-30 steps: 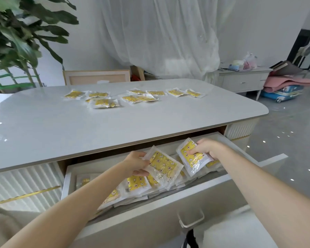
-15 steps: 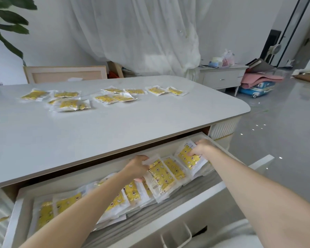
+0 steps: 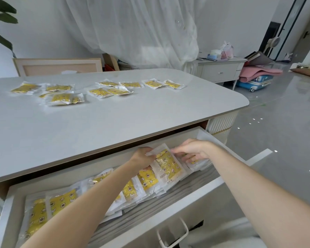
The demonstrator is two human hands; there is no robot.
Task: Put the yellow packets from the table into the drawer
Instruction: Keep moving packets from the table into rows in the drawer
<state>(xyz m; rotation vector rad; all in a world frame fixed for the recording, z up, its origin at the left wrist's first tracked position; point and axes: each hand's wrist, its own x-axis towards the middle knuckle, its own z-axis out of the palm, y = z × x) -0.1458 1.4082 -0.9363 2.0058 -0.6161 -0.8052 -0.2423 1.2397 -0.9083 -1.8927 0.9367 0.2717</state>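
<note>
The white drawer (image 3: 195, 196) stands pulled out under the table (image 3: 115, 119), filled with a row of yellow packets in clear wrap. My left hand (image 3: 143, 157) pinches the top corner of one upright yellow packet (image 3: 167, 163) near the drawer's right end. My right hand (image 3: 193, 149) lies over the packets (image 3: 198, 162) at the far right of the drawer, its fingers spread and pressing on them. Several more yellow packets (image 3: 61, 98) lie scattered along the far side of the tabletop.
A metal handle (image 3: 172, 233) sticks out of the drawer front. A white sideboard (image 3: 220, 70), pink bedding and a blue suitcase (image 3: 254, 83) stand at the right on the glossy floor. A wooden frame (image 3: 57, 66) and a sheer curtain are behind the table.
Both hands sank deeper into the drawer. My right hand set its packet down at the right end and now presses on the pile. My left hand still holds its packet, now more upright.
</note>
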